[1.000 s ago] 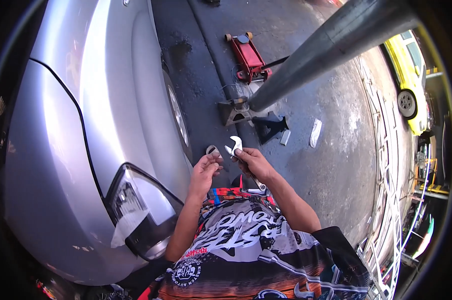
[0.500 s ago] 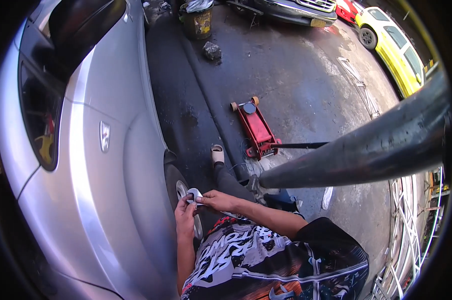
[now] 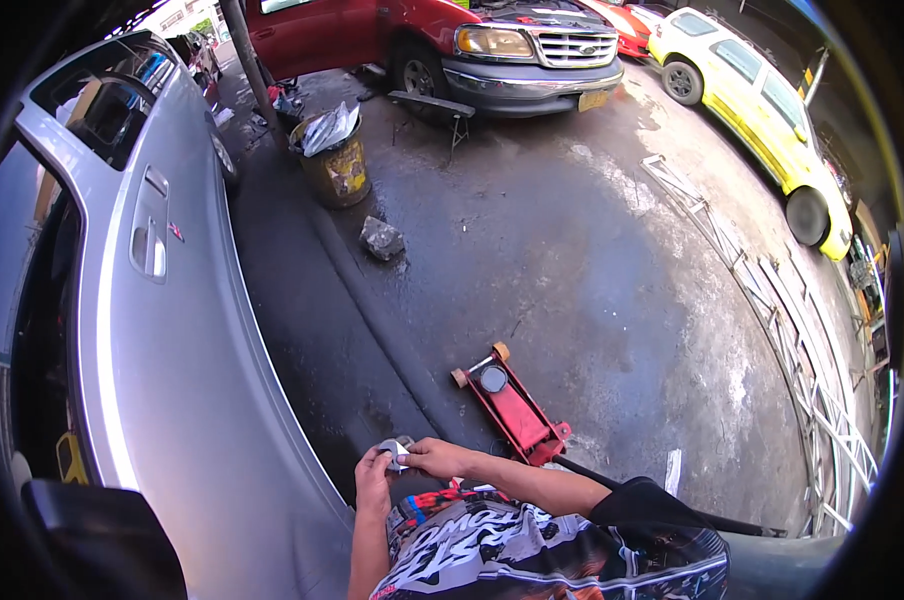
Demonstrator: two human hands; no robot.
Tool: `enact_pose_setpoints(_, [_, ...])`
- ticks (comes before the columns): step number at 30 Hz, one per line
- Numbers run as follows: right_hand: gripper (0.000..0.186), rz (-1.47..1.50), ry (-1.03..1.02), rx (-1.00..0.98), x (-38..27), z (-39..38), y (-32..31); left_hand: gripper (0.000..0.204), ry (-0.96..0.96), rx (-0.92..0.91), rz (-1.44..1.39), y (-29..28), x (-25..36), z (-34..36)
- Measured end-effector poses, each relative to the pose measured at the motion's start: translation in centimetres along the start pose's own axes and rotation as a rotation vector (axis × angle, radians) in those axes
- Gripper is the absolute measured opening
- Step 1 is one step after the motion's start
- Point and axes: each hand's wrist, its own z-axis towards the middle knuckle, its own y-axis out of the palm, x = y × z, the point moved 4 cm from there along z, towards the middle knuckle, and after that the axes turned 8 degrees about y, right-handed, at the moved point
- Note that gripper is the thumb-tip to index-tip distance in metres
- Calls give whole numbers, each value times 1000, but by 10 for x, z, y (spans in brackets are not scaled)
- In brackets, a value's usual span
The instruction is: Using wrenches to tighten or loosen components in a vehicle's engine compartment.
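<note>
1. At the floor's left edge we see the silver car (image 3: 187, 400). Its headlamp and then its front wheel have slid out of view; now the door handle (image 3: 152, 250) and the mirror (image 3: 102, 540) show, so we judge that we have moved along its side.
2. Toward the floor's far left corner we now have the bin (image 3: 337, 168), with the rock (image 3: 382, 238) just beside it on our side.
3. Our left hand (image 3: 372, 478), empty a second ago, is now pinched on the wrench (image 3: 395, 450) near the floor's lower edge, close to the car.
4. Our right hand (image 3: 440, 457) grips the wrench too, so the hands are together on it. Fingers hide much of it. It touches nothing else that we can see, so we read this as handling it, not turning anything.
5. Right of the hands, the red jack (image 3: 517, 405) has come much nearer and sits untouched on the floor.
6. At the floor's far edge the red truck (image 3: 527, 65) has come into view.
7. Along the floor's right edge the yellow car (image 3: 747, 105) and the metal frames (image 3: 807, 370) remain, well apart from our hands.
</note>
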Motion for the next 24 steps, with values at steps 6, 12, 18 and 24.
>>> enact_pose_setpoints(6, [45, 141, 112, 176, -40, 60, -132, 23, -105, -223, 152, 61, 16, 176])
enact_pose_setpoints(12, [52, 104, 243, 218, -71, 178, -293, 22, -208, -372, 244, 127, 22, 385])
enact_pose_setpoints(18, [42, 221, 48, 343, -204, 212, -455, 18, -118, -485, 198, 242, 137, 548])
enact_pose_setpoints(24, [39, 404, 26, 413, -233, 255, -572, 20, -144, -672, 427, 330, 178, 670])
